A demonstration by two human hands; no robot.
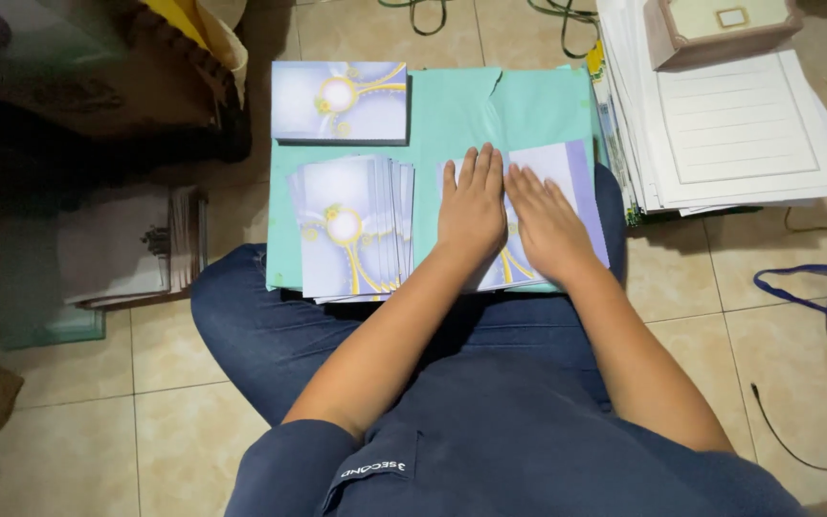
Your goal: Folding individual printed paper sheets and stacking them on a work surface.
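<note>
Item: lavender card (pixel 567 177) with yellow swirl print, lying on a teal sheet (pixel 452 115) across the lap; the left hand (pixel 471 211) and right hand (pixel 547 230) are pressing on it side by side, palms flat, fingers extended, gripping nothing. To the left of the left hand a fanned stack of matching cards (pixel 351 235) is sitting, and beyond that a squared pile (pixel 339 101) is resting. Judged part-way through: two piles standing formed, one card under the palms; how many are remaining cannot be told.
</note>
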